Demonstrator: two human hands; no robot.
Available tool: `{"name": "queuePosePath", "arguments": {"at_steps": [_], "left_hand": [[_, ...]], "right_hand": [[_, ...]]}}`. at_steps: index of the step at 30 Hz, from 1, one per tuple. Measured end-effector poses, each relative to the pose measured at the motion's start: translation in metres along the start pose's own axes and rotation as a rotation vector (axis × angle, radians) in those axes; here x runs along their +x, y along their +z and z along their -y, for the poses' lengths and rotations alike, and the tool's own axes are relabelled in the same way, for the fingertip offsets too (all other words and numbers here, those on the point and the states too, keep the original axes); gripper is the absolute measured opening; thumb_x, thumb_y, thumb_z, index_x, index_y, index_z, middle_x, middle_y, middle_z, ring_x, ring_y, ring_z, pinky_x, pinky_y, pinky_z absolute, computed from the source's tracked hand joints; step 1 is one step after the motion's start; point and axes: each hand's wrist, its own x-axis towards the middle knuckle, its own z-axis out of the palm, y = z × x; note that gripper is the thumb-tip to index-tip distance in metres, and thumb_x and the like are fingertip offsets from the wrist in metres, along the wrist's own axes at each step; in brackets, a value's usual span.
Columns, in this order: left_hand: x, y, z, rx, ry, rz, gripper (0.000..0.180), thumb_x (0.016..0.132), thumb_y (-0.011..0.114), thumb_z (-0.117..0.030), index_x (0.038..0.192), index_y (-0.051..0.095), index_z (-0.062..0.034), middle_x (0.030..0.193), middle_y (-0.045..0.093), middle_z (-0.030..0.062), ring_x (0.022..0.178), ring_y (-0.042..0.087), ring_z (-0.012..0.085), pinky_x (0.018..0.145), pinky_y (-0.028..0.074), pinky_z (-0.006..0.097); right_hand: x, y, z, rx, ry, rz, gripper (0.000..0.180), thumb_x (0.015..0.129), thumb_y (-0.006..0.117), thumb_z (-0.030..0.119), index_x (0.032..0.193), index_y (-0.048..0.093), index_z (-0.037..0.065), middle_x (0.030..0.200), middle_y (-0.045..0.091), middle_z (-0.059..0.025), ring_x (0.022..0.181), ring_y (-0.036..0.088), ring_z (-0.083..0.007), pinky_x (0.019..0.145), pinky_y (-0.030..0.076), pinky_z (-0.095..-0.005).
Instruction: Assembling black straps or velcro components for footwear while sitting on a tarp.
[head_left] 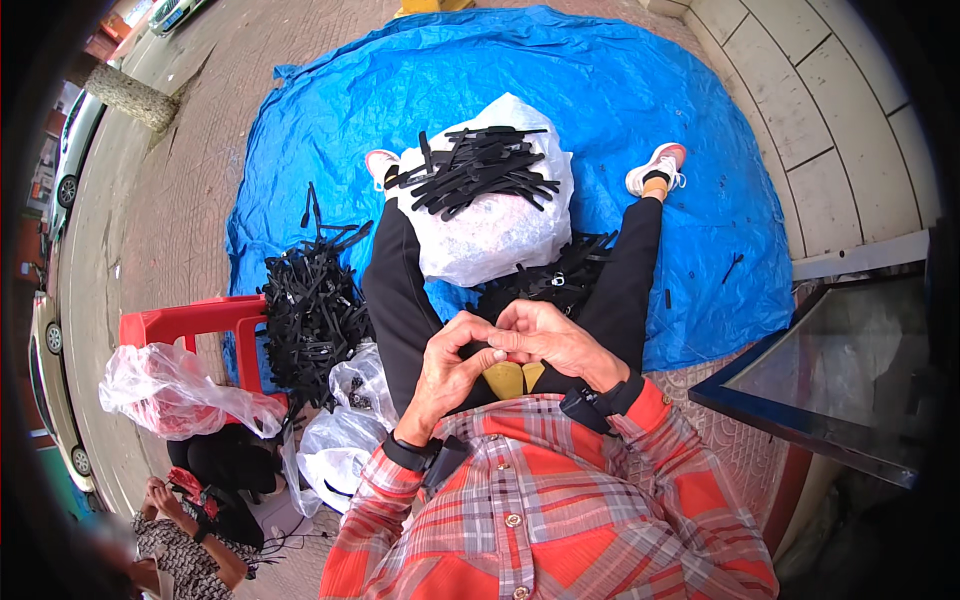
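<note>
My left hand (455,365) and my right hand (560,345) meet over my lap, thumbs and fingers pinched together. Whatever they hold is too small or too hidden to make out. Just below them, two mustard-yellow patches (504,381) show against dark cloth on my lap. Beyond my hands, a stuffed white plastic bag (480,240) sits between my legs, with a heap of short black straps (485,170) on top. More black straps (545,285) lie between the bag and my hands, partly hidden by my legs. A larger pile of black straps (310,325) is left of my left leg.
A blue tarp (640,90) covers the ground. At left stand a red plastic stool (190,322) and clear plastic bags (345,440). Another person (190,540) sits at lower left, hands raised together. A dark-framed glass panel (830,370) and a tiled wall (800,90) border the right.
</note>
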Motion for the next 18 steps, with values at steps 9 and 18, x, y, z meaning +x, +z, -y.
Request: {"name": "queuePosePath", "arguments": {"at_steps": [9,18], "left_hand": [[-0.003,-0.005,0.008,-0.547,-0.284,-0.008,0.037,0.069,0.067,0.008,0.101,0.050,-0.0032,0.093,0.054,-0.0001,0.089,0.052,0.0095,0.079,0.044,0.024],[-0.010,-0.019,0.025,-0.404,-0.306,-0.090,0.019,0.077,0.062,0.005,0.096,0.060,0.0016,0.093,0.061,0.0061,0.083,0.058,0.0110,0.078,0.048,0.023]], "right_hand": [[0.006,0.009,-0.013,-0.074,0.007,0.133,0.037,0.085,0.060,0.035,0.064,0.059,0.004,0.055,0.051,0.0009,0.048,0.040,-0.0030,0.043,0.028,-0.0201],[0.015,0.017,-0.013,-0.304,-0.051,-0.046,0.034,0.090,0.053,0.031,0.072,0.056,0.003,0.061,0.052,0.0011,0.053,0.046,-0.0034,0.046,0.035,-0.0201]]}}
